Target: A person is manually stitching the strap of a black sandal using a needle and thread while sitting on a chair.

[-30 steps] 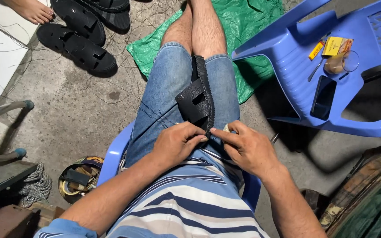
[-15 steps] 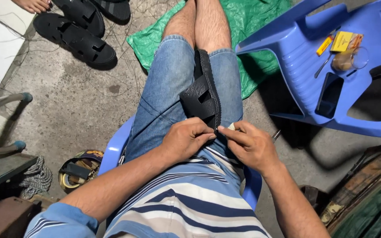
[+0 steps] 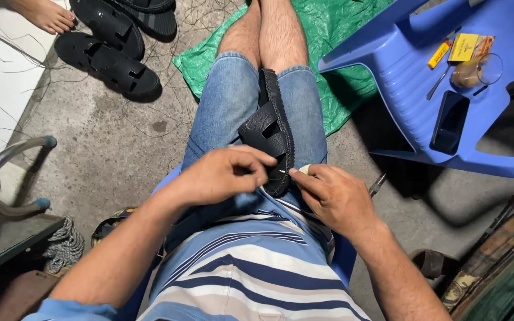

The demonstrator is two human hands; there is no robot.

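Both hands' fingers point(image 3: 251, 172) pinch the near end of the black sandal point(image 3: 273, 134), lying lengthwise between the thighs.

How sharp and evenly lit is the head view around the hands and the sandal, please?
Head view: soft, even light; the left hand, right hand and black sandal are sharp, no glare. Deep shadow lies under the blue plastic chair; the frame edges bend slightly.

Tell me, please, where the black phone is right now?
In the head view the phone lies at the right on the blue plastic chair, just below a glass and a yellow box.
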